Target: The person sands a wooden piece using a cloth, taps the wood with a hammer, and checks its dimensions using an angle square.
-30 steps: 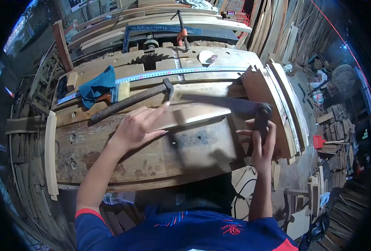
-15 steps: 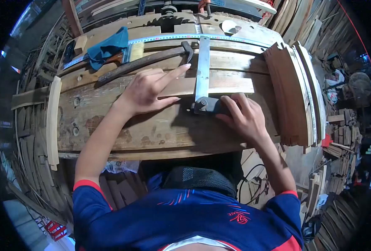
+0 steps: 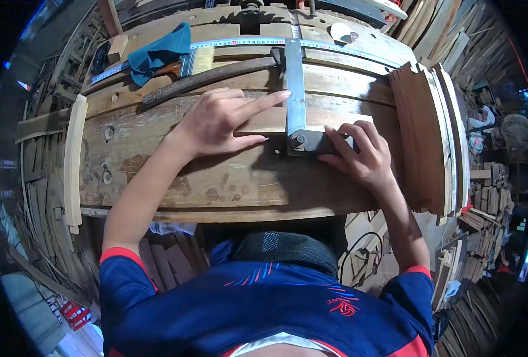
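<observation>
A try square lies with its steel blade (image 3: 296,89) pointing away from me across a narrow wood strip (image 3: 335,121). Its dark stock (image 3: 317,143), with a bolt at the corner, sits along the strip's near side. My right hand (image 3: 364,153) is closed around the right part of that stock. Over the left part of the strip rests my left hand (image 3: 222,122), index finger and thumb stretched apart, the other fingers curled. Its index tip is at the blade's left edge, and the thumb lies near the strip's near edge. The palm hides the strip's left end.
Beyond my hands lie a hammer (image 3: 210,78), a brush (image 3: 202,62), a teal cloth (image 3: 160,55) and a long measuring tape (image 3: 258,41). Boards (image 3: 422,137) stand stacked at the workbench's (image 3: 216,190) right edge. A pale wood piece (image 3: 75,163) is at the left edge.
The view has shifted slightly. The left index fingertip, earlier left of the blade with a gap, now reaches the blade's edge. My right hand still grips the stock.
</observation>
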`<state>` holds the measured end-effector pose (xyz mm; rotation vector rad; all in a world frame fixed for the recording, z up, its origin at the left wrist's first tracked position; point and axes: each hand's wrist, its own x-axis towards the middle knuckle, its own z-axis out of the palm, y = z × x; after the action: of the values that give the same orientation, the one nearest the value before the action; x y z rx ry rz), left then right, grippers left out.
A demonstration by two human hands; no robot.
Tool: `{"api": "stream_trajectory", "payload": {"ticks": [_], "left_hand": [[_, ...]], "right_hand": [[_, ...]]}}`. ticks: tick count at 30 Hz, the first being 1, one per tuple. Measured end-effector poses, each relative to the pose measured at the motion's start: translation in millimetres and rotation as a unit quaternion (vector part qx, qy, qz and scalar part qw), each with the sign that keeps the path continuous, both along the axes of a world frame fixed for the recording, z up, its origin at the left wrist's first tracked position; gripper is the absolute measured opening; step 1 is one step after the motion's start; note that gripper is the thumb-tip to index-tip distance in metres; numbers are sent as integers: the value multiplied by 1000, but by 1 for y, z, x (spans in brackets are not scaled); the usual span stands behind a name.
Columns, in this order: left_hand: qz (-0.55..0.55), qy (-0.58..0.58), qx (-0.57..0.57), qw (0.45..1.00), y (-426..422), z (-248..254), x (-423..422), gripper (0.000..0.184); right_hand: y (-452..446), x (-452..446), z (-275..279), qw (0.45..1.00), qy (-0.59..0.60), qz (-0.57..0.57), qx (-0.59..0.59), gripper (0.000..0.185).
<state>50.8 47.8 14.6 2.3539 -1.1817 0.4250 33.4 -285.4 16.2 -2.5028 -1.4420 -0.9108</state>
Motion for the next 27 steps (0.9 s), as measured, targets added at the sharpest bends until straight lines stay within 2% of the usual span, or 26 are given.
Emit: {"api": "stream_trajectory", "payload": {"ticks": [5, 8, 12, 22, 27], "left_hand": [[-19, -7, -12, 1000, 0, -6, 2, 85], [-17, -98, 98, 990, -4, -4, -3, 76], [8, -73, 162, 984, -10, -3, -9, 69], [13, -7, 129, 992, -12, -3, -8, 67], [14, -6, 119, 993, -11, -6, -8, 66]], "right_hand": [[-1, 3, -7, 1000, 6, 6, 5, 57], [-4, 12, -4, 1000, 11, 27, -5, 59], [-7, 16, 1, 999, 7, 41, -28, 60], [-7, 10, 5, 994, 98, -43, 21, 49], [-3, 12, 3, 985, 163, -32, 54, 48]]}}
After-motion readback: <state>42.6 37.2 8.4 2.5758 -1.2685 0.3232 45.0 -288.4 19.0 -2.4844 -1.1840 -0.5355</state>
